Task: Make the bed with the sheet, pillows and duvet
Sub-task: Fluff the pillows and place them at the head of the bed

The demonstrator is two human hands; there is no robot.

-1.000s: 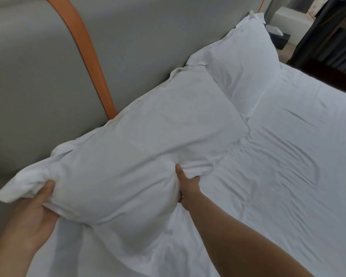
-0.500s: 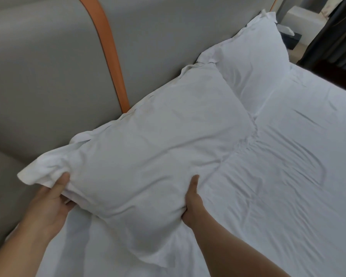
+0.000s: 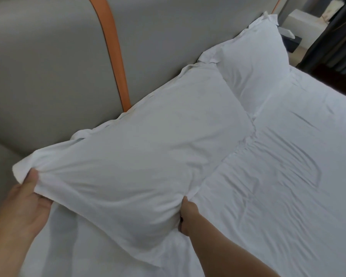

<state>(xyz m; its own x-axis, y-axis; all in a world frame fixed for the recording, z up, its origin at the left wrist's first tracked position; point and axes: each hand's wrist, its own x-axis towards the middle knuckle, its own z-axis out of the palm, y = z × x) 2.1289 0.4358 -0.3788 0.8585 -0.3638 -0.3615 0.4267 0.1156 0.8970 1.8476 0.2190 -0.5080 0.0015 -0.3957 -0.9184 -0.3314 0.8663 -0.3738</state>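
A white pillow (image 3: 140, 156) lies at an angle against the grey headboard, its near end lifted off the bed. My left hand (image 3: 26, 200) grips the pillow's left corner flap, thumb on top. My right hand (image 3: 188, 216) grips the pillow's near right edge, fingers tucked into the fabric. A second white pillow (image 3: 254, 62) leans on the headboard further along, touching the first. The white sheet (image 3: 288, 186) covers the mattress and is wrinkled beside the pillows. No duvet is in view.
The padded grey headboard (image 3: 48, 66) with an orange strap (image 3: 114, 52) runs along the left. A white bedside table (image 3: 300, 23) with a dark box stands past the far pillow. Dark furniture and curtains (image 3: 340, 47) fill the top right corner.
The pillow has shifted toward me and its left flap is pulled out flatter. My left hand moved from under the corner to pinching it; my right hand slid lower along the near edge.
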